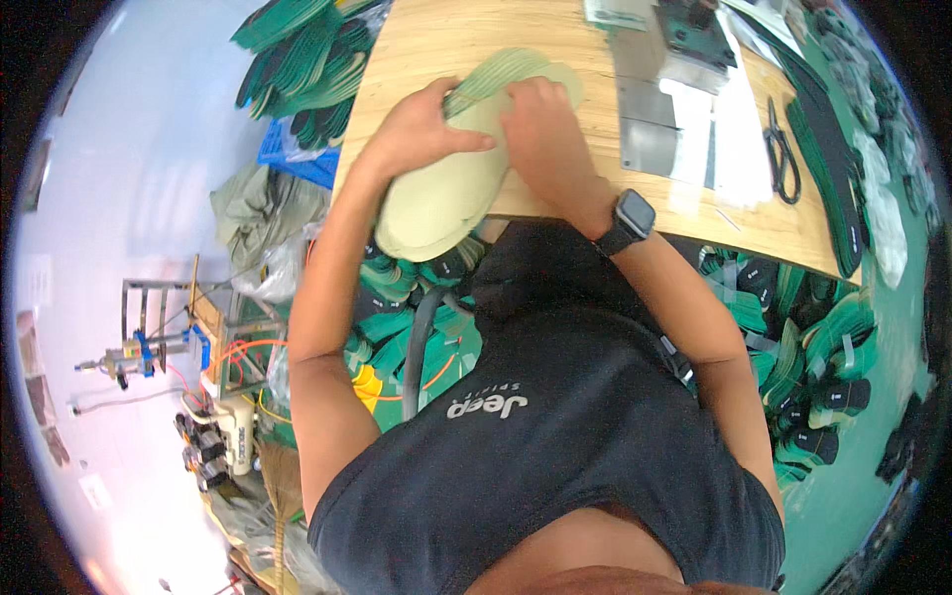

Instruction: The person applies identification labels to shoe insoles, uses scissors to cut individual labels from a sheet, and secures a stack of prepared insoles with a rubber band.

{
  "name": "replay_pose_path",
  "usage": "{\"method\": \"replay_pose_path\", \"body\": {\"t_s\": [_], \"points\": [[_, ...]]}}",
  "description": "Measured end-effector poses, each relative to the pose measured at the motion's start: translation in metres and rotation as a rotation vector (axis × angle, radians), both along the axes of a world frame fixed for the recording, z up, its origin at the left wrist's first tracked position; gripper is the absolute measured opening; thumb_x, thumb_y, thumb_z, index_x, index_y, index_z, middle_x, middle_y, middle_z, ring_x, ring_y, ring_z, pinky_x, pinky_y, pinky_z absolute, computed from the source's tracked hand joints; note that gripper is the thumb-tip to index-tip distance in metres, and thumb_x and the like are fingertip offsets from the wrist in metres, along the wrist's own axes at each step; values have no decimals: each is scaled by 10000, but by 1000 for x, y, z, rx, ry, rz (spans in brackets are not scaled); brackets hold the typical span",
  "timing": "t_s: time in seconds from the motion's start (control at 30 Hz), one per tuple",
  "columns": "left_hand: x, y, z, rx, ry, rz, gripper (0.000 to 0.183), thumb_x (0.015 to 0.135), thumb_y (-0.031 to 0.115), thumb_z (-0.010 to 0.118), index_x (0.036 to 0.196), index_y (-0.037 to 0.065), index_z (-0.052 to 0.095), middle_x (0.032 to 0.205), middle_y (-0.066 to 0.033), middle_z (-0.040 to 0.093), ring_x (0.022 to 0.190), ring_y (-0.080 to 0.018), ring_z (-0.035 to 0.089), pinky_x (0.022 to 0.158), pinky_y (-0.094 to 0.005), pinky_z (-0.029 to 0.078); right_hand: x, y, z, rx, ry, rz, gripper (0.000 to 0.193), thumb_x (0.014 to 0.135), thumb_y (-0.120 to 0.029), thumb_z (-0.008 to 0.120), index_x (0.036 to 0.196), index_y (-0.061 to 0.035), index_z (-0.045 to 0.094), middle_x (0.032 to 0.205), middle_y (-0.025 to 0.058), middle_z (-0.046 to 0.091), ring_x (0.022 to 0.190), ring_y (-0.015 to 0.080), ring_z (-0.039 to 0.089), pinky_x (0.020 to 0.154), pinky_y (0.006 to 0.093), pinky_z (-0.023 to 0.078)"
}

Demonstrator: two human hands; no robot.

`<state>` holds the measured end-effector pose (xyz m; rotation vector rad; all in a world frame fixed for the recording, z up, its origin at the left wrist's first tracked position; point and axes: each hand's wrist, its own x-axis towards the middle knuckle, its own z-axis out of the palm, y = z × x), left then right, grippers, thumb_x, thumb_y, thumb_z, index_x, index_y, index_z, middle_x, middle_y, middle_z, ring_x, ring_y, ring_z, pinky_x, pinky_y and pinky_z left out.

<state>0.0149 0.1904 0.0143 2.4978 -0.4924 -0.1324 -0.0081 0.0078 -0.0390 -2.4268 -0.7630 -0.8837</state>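
A stack of pale yellow-green shoe insoles (436, 198) lies slanted over the near edge of the wooden table, its layered edges fanned out at the far end. My left hand (424, 131) is closed round the stack's left side, with the thumb lying across the top insole. My right hand (543, 124), a dark watch on its wrist, is curled over the stack's far right part. Its fingertips are bent down at the insoles' edge and partly hidden, slightly blurred.
A metal plate (647, 109), black scissors (781, 154) and a row of dark green insoles (823, 169) are on the table (555, 30) to the right. Green insole bundles (307, 64) are heaped beyond its left edge, above a blue crate (297, 159). More bundles (818, 397) lie below right.
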Motion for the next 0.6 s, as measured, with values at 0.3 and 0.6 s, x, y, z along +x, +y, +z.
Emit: {"method": "replay_pose_path", "body": {"t_s": [0.3,0.6], "points": [[-42,-15,-16,-167,-7,97,886,614,283,776,1358,12,378,1143,-216,578,1051,-279,564,926,-331,431,-41,-3,-13,268,-22,43,201,784,-53,601,959,31,551,1019,157,538,935,344,504,801,409,429],[-79,-39,4,-275,-61,98,903,622,166,756,1393,2,315,1233,-222,528,1130,-263,527,964,-328,407,-64,-18,-5,345,-81,117,170,727,12,606,885,5,542,1007,142,527,894,339,509,754,407,434]]}}
